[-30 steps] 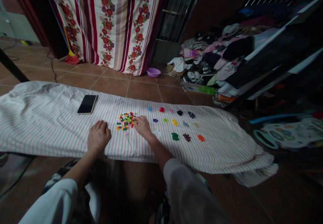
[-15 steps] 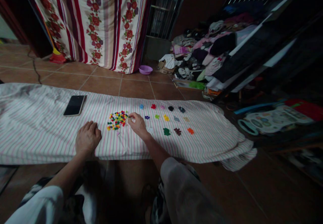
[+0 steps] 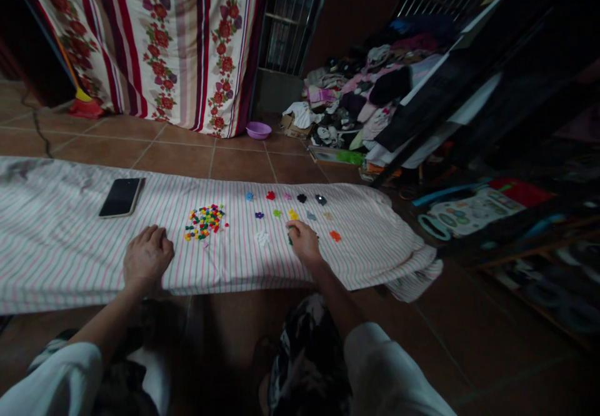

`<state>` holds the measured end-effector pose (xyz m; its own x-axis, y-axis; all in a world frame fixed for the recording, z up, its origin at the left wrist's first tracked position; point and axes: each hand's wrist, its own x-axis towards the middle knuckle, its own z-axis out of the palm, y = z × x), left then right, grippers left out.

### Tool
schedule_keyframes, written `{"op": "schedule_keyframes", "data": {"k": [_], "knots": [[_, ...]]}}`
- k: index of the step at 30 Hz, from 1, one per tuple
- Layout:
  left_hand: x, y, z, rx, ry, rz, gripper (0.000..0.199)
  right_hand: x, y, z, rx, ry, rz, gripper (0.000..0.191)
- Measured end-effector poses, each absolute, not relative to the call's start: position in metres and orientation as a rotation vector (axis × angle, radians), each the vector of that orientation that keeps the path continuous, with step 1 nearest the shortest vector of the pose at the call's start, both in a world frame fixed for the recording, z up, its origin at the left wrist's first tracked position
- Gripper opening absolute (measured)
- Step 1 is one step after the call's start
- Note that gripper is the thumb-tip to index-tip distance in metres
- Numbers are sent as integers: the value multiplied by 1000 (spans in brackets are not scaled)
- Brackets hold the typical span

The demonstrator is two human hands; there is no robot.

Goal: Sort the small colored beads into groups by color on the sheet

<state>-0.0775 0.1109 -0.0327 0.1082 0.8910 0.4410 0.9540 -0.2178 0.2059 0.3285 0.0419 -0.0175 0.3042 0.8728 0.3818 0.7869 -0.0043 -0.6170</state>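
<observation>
My left hand (image 3: 148, 256) rests on the striped cloth (image 3: 225, 266), fingers loosely curled, beside the mixed pile of small coloured pieces (image 3: 205, 222). Over the dark green pieces (image 3: 290, 239), my right hand (image 3: 304, 240) has its fingertips pressed together; whatever they hold is too small to make out. Around it are little one-colour clusters: yellow (image 3: 293, 214) just above, white (image 3: 263, 238) to the left, orange (image 3: 334, 236) to the right. Blue (image 3: 249, 196), red (image 3: 270, 195), pink, black (image 3: 302, 198) and dark grey (image 3: 320, 199) clusters form the far row.
A phone (image 3: 121, 197) lies on the cloth at the left. Beyond the cloth, a purple basin (image 3: 259, 130) stands on the tiled floor before a floral curtain (image 3: 187, 47). A heap of clothes (image 3: 356, 97) lies behind, and a shelf (image 3: 529, 266) is at the right.
My right hand has moved right, from the edge of the mixed pile to the dark green cluster. The view has shifted slightly. My left hand stays on the cloth.
</observation>
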Motion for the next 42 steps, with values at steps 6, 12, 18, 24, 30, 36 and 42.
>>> {"op": "schedule_keyframes", "data": {"k": [6,12,18,24,30,36,42], "knots": [[-78,111,-33,-2233,-1866,-775,37,341,35,-32,-1871,-1536,108,29],[-77,110,-30,-2257,-1852,-785,38,342,34,-39,-1832,-1551,132,33],[-78,110,-31,-2261,-1828,-771,39,351,26,-40,-1731,-1614,261,30],[-78,110,-31,-2252,-1835,-727,41,357,24,-37,-1718,-1804,326,46],[-78,111,-32,-2227,-1839,-709,40,360,25,-33,-1711,-1766,360,34],[-76,108,-27,-2235,-1860,-641,41,362,27,-37,-1693,-1789,334,37],[-75,107,-26,-2236,-1874,-649,43,361,29,-39,-1763,-1794,294,38]]}}
